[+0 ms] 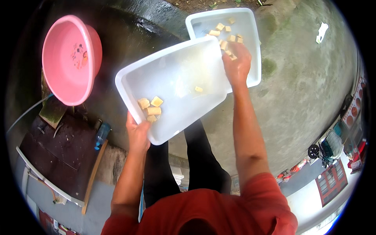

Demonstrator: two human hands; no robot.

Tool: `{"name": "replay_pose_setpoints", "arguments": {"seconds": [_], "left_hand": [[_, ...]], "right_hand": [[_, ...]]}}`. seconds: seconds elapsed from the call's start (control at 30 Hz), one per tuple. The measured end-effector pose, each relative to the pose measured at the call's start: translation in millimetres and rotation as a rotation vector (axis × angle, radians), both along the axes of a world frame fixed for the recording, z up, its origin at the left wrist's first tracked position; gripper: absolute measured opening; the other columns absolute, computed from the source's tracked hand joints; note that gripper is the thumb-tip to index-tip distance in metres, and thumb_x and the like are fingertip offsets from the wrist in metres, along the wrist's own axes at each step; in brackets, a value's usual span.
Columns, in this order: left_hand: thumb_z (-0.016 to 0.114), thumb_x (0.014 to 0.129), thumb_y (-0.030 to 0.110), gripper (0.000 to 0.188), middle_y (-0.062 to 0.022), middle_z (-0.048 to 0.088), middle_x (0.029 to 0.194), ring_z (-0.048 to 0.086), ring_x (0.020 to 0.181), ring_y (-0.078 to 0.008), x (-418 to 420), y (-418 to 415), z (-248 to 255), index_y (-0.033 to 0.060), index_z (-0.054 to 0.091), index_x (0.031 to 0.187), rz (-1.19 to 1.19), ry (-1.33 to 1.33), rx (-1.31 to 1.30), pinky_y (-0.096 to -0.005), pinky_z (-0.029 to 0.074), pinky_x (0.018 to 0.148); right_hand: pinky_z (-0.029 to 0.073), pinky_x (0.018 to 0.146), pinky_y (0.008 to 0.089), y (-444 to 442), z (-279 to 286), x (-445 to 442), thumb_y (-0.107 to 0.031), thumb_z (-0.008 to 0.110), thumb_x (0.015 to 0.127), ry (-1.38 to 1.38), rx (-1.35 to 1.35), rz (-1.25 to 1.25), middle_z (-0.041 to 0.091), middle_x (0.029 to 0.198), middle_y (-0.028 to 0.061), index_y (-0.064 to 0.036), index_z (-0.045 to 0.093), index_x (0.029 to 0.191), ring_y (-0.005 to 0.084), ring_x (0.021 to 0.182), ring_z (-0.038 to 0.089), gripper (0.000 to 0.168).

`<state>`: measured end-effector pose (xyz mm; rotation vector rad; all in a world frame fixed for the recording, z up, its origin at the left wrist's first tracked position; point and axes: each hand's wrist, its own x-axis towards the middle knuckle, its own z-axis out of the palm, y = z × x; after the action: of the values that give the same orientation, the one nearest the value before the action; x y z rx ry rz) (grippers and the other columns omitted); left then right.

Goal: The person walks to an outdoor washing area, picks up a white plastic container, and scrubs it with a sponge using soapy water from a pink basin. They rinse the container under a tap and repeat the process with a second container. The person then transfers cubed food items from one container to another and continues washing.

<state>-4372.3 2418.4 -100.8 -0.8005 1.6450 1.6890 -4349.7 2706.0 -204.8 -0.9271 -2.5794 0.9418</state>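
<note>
My left hand (pixel 138 132) grips the near-left corner of a white plastic tray (pixel 173 67), which is tilted in front of my legs. Several pale yellow, tofu-like blocks (pixel 154 110) lie in its left corner, and one small piece (pixel 199 89) sits alone towards the middle. Beyond it, partly covered by its right end, a second white plastic tray (pixel 255 64) holds more scattered blocks (pixel 219 26). My right hand (pixel 239 64) is over this second tray, beside the first tray's right rim. A few small blocks (pixel 228 53) show between its thumb and curled fingers.
A pink plastic basin (pixel 66 61) with a printed picture stands at the left. Below it are a dark brown board (pixel 61 147) and a blue plastic bottle (pixel 102 133). Wet concrete floor (pixel 293 88) surrounds the trays. A white scrap (pixel 322 32) lies far right.
</note>
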Motion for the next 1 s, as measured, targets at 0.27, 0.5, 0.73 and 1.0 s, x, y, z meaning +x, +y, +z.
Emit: {"name": "replay_pose_setpoints", "arguments": {"seconds": [0.27,0.5,0.73,1.0], "left_hand": [[0.04,0.064,-0.012,0.058,-0.0125,0.051,0.108,0.055,0.097,-0.0207,-4.8,-4.0,-3.1,-0.0005,0.039,0.12,0.014,-0.016,0.044,-0.0319,0.048,0.078],[0.046,0.063,-0.011,0.061,-0.0121,0.048,0.111,0.052,0.097,-0.0196,2.0,0.9,-16.7,0.0018,0.04,0.122,0.12,-0.038,0.045,-0.0303,0.047,0.075],[0.044,0.063,-0.01,0.062,-0.0124,0.048,0.112,0.051,0.095,-0.0192,-4.6,-7.0,-17.8,0.0032,0.04,0.124,0.08,-0.041,-0.009,-0.0288,0.047,0.074],[0.041,0.063,-0.012,0.066,-0.016,0.044,0.122,0.049,0.104,-0.0213,-11.2,-2.0,-9.6,0.0018,0.036,0.128,0.06,0.003,-0.034,-0.03,0.048,0.076]], "right_hand": [[0.041,0.09,0.0398,-151.8,51.4,4.7,-0.013,0.068,0.063,-0.315,-0.626,0.703,0.037,0.128,0.0175,-0.021,0.047,0.122,0.0361,0.113,0.038,0.064],[0.045,0.082,0.0397,-177.6,38.7,4.2,-0.008,0.056,0.072,-0.317,-0.459,0.705,0.045,0.112,0.0144,-0.018,0.056,0.107,0.0323,0.101,0.044,0.036],[0.042,0.084,0.0375,-95.9,13.0,15.6,-0.004,0.062,0.059,-0.115,-0.695,0.24,0.055,0.099,0.0125,-0.01,0.059,0.098,0.0318,0.093,0.052,0.039],[0.042,0.085,0.0384,33.1,-28.0,25.9,-0.009,0.066,0.064,-0.325,-0.044,0.051,0.054,0.104,0.0157,-0.001,0.055,0.103,0.0309,0.098,0.052,0.041]]}}
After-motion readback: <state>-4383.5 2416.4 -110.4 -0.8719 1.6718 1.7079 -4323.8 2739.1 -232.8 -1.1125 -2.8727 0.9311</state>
